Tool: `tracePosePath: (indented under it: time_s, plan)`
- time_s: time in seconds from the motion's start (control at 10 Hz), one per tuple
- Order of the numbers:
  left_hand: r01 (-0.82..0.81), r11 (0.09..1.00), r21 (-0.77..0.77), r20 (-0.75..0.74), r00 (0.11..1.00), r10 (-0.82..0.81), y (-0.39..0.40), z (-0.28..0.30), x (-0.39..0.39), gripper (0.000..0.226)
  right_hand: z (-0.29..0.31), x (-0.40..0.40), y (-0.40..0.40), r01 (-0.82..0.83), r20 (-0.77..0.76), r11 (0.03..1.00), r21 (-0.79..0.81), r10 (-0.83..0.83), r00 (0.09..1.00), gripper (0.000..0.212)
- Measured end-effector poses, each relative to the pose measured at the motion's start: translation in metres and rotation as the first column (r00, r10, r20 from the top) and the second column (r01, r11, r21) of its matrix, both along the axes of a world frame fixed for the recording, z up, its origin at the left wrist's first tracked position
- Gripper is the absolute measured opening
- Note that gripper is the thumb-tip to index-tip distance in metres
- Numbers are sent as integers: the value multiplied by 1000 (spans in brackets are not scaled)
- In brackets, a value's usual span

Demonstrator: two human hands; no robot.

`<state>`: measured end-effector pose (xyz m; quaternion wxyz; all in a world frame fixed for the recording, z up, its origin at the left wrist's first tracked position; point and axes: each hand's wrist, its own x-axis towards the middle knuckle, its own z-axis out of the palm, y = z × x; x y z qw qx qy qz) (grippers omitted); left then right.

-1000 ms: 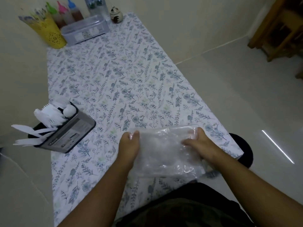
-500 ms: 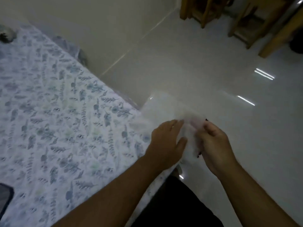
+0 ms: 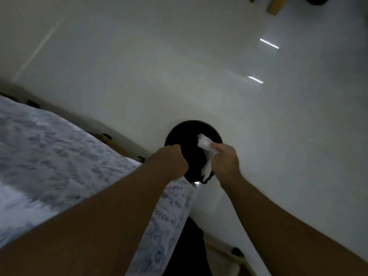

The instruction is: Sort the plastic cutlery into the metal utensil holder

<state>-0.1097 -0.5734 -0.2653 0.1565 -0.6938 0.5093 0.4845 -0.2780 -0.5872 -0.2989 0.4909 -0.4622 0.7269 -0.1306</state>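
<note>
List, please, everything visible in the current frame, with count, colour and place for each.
bin: one, black, round, on the floor beyond the table corner, under both hands.
crumpled bag: one, whitish, over the bin.
tablecloth: one, white with blue-grey floral print, left side, blurred.
floor: pale, glossy, upper frame.
wooden furniture: parts only, brown, top right.
left hand: one, fingers curled at the bin's near rim.
right hand: one, holds the crumpled bag.
</note>
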Motion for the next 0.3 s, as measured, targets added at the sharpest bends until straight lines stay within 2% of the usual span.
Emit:
tracePosePath:
  time_s: [0.1,0.2,0.3]
  plan:
    - [73,997,9,87,994,-74,-4,-24,3,41,-47,7,-10,-310,-57,911,271,337,940,66]
    - [137,989,49,34,990,-139,-1,-32,9,39,-43,12,-12,-430,-148,794,430,531,834,53]
    - [214,977,-19,46,976,-213,7,-19,20,32,0,20,-7,-554,-289,751,359,654,699,51]
